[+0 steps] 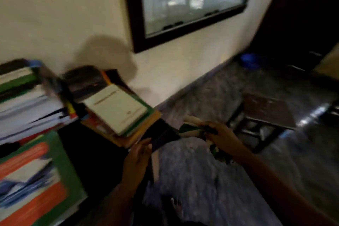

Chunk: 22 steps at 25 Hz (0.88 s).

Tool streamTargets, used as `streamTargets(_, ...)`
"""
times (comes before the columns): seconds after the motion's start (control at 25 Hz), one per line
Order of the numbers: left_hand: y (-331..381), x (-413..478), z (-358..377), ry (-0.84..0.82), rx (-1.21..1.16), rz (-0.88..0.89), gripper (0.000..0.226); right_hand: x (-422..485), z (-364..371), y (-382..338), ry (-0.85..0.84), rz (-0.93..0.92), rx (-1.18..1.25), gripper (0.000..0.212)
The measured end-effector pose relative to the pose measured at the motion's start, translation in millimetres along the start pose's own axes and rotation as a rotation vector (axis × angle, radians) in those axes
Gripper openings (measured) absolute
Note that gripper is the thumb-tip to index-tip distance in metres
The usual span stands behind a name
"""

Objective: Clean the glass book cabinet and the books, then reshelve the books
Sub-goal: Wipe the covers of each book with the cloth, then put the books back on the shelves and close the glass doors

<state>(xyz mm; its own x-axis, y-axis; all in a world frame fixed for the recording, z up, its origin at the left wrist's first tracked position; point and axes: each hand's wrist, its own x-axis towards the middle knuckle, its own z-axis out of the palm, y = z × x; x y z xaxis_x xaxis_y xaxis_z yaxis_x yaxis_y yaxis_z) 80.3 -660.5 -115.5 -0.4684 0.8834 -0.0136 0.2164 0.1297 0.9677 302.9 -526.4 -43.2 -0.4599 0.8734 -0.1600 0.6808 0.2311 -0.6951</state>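
My left hand (138, 154) grips the near edge of a thin black book (161, 136) held over the floor. My right hand (220, 136) grips a green and white cloth (190, 126) bunched at the book's far end. Behind them a white book (116, 107) tops a small pile of yellow and green books (141, 132) on a dark table (89, 161). A tall stack of books and papers (27, 101) stands at the left. A green and orange book (36, 176) lies at the lower left. The view is blurred.
The dark-framed glass cabinet door (187, 0) hangs on the cream wall above. A low dark stool (264, 113) stands on the grey speckled floor at the right. A blue bowl-like thing (250, 59) sits by the far wall. A dark door (302, 14) fills the upper right.
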Motion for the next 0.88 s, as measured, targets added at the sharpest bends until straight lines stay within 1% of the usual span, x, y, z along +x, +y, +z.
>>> streamTargets(0.08,4.9,10.5,58.2,-0.241,-0.017,-0.099,0.045,-30.0,-25.5,54.8,0.079,0.157,0.054,0.033)
streamTargets(0.12,5.5,16.2,83.4,-0.328,-0.018,-0.122,0.052,-38.8,-34.4,79.9,0.111,0.225,0.068,0.031)
streamTargets(0.2,11.8,30.2,142.0,-0.474,0.016,-0.142,0.040,-47.8,-58.6,132.5,0.172,0.367,0.098,0.027)
streamTargets(0.28,16.4,48.1,199.3,-0.576,0.106,-0.149,0.033,-33.7,-80.6,194.3,0.193,0.489,0.101,0.031)
streamTargets(0.36,24.2,70.2,252.9,-0.586,0.167,-0.133,0.031,-0.2,-108.1,245.9,0.197,0.542,0.096,0.033)
streamTargets(0.44,28.5,98.4,297.8,-0.557,0.209,-0.115,0.032,49.1,-137.8,282.2,0.204,0.524,0.071,0.034)
streamTargets(0.52,33.2,133.8,346.9,-0.529,0.227,-0.202,0.035,106.6,-176.1,316.4,0.212,0.532,0.099,0.030)
streamTargets(0.6,33.3,166.7,388.3,-0.506,0.246,-0.293,0.039,162.6,-209.5,351.2,0.200,0.621,0.149,0.026)
streamTargets(0.64,32.6,181.4,405.4,-0.486,0.267,-0.311,0.041,186.8,-222.4,370.0,0.179,0.630,0.156,0.024)
streamTargets(0.68,30.9,194.2,420.4,-0.460,0.284,-0.317,0.042,207.7,-234.2,386.3,0.142,0.628,0.173,0.027)
streamTargets(0.72,32.3,204.6,433.8,-0.438,0.298,-0.337,0.040,230.2,-240.2,413.1,0.103,0.611,0.205,0.031)
streamTargets(0.8,29.5,217.2,447.1,-0.401,0.308,-0.377,0.034,254.4,-244.5,439.0,0.038,0.517,0.306,0.038)
streamTargets(0.84,29.4,222.2,449.7,-0.391,0.308,-0.397,0.033,260.9,-243.9,436.9,0.005,0.477,0.312,0.043)
streamTargets(0.88,30.3,226.0,448.3,-0.384,0.298,-0.411,0.034,258.8,-246.2,412.4,-0.012,0.435,0.279,0.043)
